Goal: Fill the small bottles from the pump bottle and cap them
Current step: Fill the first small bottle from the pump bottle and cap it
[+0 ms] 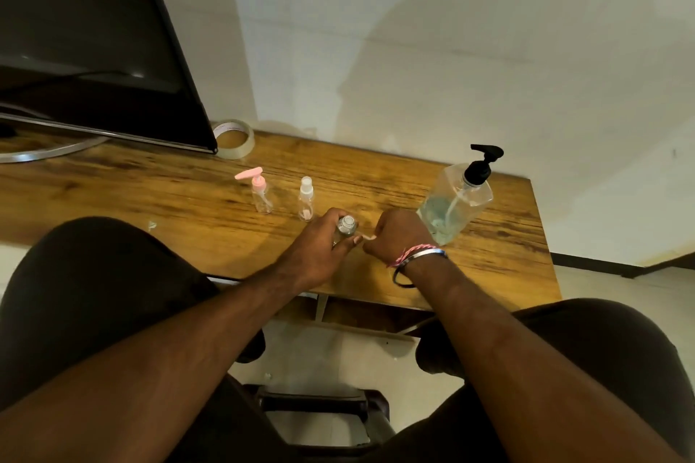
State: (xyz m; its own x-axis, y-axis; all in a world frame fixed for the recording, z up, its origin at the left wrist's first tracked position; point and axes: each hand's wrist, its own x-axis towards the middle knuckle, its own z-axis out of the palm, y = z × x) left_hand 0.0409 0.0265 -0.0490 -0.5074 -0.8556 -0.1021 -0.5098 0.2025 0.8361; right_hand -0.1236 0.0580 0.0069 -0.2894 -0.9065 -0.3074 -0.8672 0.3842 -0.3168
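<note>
My left hand (pixel 319 248) grips a small clear bottle (pixel 346 227) standing on the wooden table (pixel 150 192); its mouth is uncovered. My right hand (pixel 398 237) is closed beside it, with a small pale piece, perhaps the cap, showing at its fingertips (pixel 366 238). Two more small bottles stand behind: one with a pink pump top (pixel 259 192), one with a white spray top (pixel 305 197). The large clear pump bottle (pixel 457 199) with a black pump stands to the right, holding bluish liquid.
A dark monitor (pixel 94 49) on a round stand fills the back left. A roll of clear tape (pixel 235 139) lies behind the small bottles. The table's right edge is close to the pump bottle. My knees sit below the front edge.
</note>
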